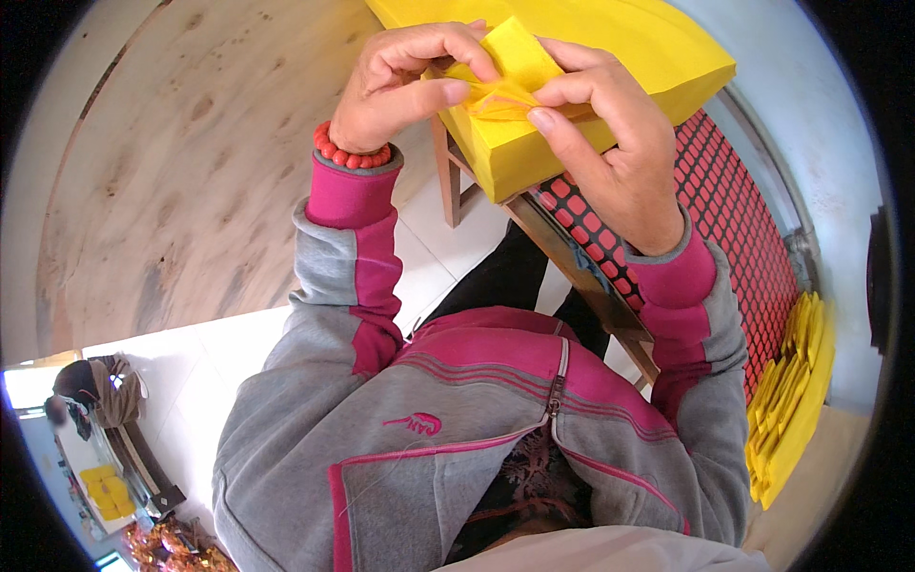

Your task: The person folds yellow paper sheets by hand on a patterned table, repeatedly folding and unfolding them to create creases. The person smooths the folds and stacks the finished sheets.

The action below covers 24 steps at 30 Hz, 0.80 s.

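A small folded piece of thin yellow paper or cloth (519,57) is held up between both hands at the top of the view. My left hand (405,81), with a red bead bracelet on its wrist, is closed with thumb and forefinger pinching its left side. On the other side, my right hand (615,133) pinches the lower right folds between thumb and fingertips. A flap stands up from the piece, and its creases bunch below. Right behind and beneath it lies a large yellow block (658,57), a stack or a covered box; I cannot tell which.
To the left stands a broad wooden board (191,172). A bench with a red-and-black checked cover (734,200) runs down the right, with several folded yellow pieces (791,400) at its near end. Far lower left, a person (81,391) is near a table with yellow bundles (107,491).
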Available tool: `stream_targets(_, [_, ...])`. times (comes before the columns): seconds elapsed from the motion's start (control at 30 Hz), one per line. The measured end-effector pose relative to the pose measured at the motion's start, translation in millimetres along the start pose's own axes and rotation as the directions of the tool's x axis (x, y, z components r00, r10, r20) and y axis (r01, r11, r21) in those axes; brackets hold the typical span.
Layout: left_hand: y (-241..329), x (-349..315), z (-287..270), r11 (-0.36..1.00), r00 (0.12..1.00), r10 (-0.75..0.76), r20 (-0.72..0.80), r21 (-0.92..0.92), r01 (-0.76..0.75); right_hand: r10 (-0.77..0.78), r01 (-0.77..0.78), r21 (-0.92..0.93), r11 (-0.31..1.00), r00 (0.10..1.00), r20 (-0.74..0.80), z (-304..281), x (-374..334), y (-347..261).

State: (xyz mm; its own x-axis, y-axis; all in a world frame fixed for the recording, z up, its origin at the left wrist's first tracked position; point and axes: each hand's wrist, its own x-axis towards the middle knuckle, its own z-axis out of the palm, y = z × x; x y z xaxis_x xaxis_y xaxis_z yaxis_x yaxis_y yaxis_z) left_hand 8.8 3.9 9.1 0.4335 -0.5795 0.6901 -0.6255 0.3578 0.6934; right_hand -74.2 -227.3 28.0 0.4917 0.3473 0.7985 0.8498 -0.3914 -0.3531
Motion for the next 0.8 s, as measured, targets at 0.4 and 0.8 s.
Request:
stream_targets(0.4, [-14,-12,-1,0.992,0.965,-0.123,-0.234,-0.004,0.125,0.003,-0.003,0.001,1.0,0.994,-0.105,1,-2,0])
stream_targets(0.8, [-23,-13,-11,0.997,0.99,-0.004,-0.139,0.073,0.014,-0.081,0.087,-0.163,0.983,0.996,0.042,-2,-1,1])
